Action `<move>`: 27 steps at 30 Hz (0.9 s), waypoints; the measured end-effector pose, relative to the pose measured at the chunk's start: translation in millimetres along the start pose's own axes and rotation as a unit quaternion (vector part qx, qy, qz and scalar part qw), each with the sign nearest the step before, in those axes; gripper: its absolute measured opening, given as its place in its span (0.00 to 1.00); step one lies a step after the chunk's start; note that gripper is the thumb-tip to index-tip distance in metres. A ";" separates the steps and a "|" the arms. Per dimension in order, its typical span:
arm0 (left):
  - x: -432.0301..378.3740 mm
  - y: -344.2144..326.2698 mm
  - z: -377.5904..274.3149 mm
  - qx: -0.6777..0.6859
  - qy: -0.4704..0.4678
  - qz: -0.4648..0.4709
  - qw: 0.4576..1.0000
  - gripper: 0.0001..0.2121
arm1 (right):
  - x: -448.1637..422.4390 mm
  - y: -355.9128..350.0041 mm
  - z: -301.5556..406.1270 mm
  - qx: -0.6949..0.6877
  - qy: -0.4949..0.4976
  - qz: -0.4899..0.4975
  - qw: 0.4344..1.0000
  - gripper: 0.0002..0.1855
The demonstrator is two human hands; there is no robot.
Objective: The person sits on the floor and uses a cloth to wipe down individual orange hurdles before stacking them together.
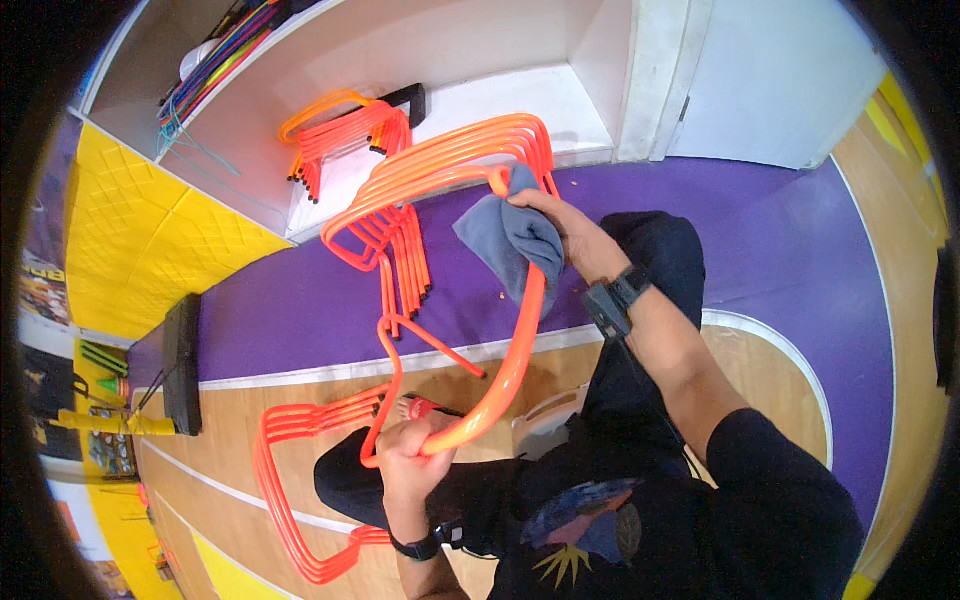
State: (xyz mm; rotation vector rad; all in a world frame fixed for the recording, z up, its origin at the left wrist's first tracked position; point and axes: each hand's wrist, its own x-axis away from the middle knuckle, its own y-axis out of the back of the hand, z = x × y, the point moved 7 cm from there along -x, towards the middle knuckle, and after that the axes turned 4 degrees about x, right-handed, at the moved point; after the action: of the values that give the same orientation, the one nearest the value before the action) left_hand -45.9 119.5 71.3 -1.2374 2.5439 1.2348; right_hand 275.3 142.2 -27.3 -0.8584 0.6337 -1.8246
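My left hand (414, 459) grips an orange tubular training hurdle (491, 386) by one end of its thick bar, near a bend. My right hand (566, 225) holds a grey-blue cloth (517, 240) wrapped around the other end of this bar. The hurdle is held up in front of me, with one foot tube ending in a dark cap. Just beyond the cloth stands a stack of similar orange hurdles (442, 169) on the purple floor. A second orange stack (281, 495) is on the wooden floor beside my left knee.
A white shelf unit (517, 97) ahead holds more orange hurdles (352, 135), with coloured rods (229, 60) above. Yellow wall padding (157, 232) and a black padded base (187, 364) are on the left. A light door (772, 82) is at the right. I sit low above a white seat (547, 420).
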 end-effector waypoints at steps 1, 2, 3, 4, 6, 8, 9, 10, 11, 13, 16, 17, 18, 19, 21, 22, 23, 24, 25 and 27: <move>3.0 0.3 -0.4 0.005 -0.003 0.033 0.999 0.12 | 4.8 -2.5 13.3 0.088 -0.011 -0.024 0.996 0.12; 3.9 -2.5 -1.4 0.011 -0.007 0.067 0.998 0.11 | -11.1 3.9 18.6 0.108 -0.063 -0.005 0.992 0.15; 5.8 -0.9 -1.1 0.007 -0.009 0.067 0.998 0.11 | -14.7 -1.3 21.8 0.106 -0.060 -0.002 0.993 0.15; 6.8 -1.7 2.6 0.012 0.004 0.071 0.997 0.10 | -17.4 -5.6 26.5 0.158 -0.045 0.001 0.986 0.16; 3.8 -3.2 2.7 0.003 0.008 0.074 0.997 0.10 | -17.3 -7.9 30.9 0.212 -0.027 0.002 0.977 0.18; -2.5 -5.6 -12.2 -0.005 -0.017 0.035 0.999 0.11 | -10.7 -8.6 45.5 0.436 0.129 -0.034 0.890 0.19; -2.8 -2.6 -20.7 -0.016 -0.035 -0.006 0.999 0.12 | -4.4 -15.2 48.5 0.536 0.201 -0.048 0.819 0.19; 1.4 0.6 -13.9 -0.029 -0.027 -0.020 0.999 0.12 | 1.9 -13.8 49.6 0.561 0.222 -0.071 0.794 0.17; 5.7 5.6 -2.6 -0.042 -0.019 -0.036 0.998 0.12 | 6.8 -11.8 50.0 0.564 0.220 -0.068 0.793 0.17; 7.6 16.5 13.1 -0.043 0.009 -0.055 0.998 0.11 | 20.9 -6.3 45.0 0.349 0.165 -0.066 0.920 0.17; -5.5 20.8 20.8 -0.055 0.045 -0.102 0.992 0.10 | 38.3 14.7 59.7 0.206 0.292 -0.091 0.929 0.16; -9.8 17.0 24.7 -0.047 0.057 -0.102 0.992 0.09 | 48.9 24.6 71.8 0.139 0.377 -0.105 0.910 0.15; -11.1 16.0 33.0 -0.043 0.082 -0.080 0.992 0.08 | 55.4 23.6 76.8 0.169 0.424 -0.109 0.883 0.15; -9.9 15.4 34.7 -0.044 0.089 -0.084 0.992 0.08 | 53.5 24.1 76.8 0.172 0.419 -0.105 0.885 0.15; -12.5 10.8 35.3 0.003 0.092 -0.065 0.994 0.07 | 57.3 8.4 80.8 0.435 0.461 -0.118 0.765 0.16; -11.2 7.1 38.8 0.017 0.091 -0.050 0.994 0.07 | 59.8 3.6 78.2 0.555 0.478 -0.172 0.659 0.20; -9.1 5.2 39.2 0.018 0.092 -0.047 0.995 0.07 | 52.5 6.5 76.2 0.556 0.476 -0.175 0.659 0.20; -8.1 6.8 35.2 0.001 0.066 -0.052 0.996 0.07 | 38.2 -2.5 68.8 0.637 0.485 -0.133 0.585 0.24; -6.5 8.8 29.9 -0.016 0.039 -0.060 0.997 0.08 | 25.9 -6.7 56.7 0.709 0.488 -0.088 0.502 0.28; -5.2 5.6 26.9 -0.005 0.020 -0.064 0.998 0.08 | 6.9 14.7 39.4 0.765 0.443 -0.094 0.459 0.32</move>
State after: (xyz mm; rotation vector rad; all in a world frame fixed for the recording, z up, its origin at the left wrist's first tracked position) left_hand -53.6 143.1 58.5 -1.4162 2.4437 1.2102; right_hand 312.6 128.5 -12.2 1.3793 -0.7152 -1.9731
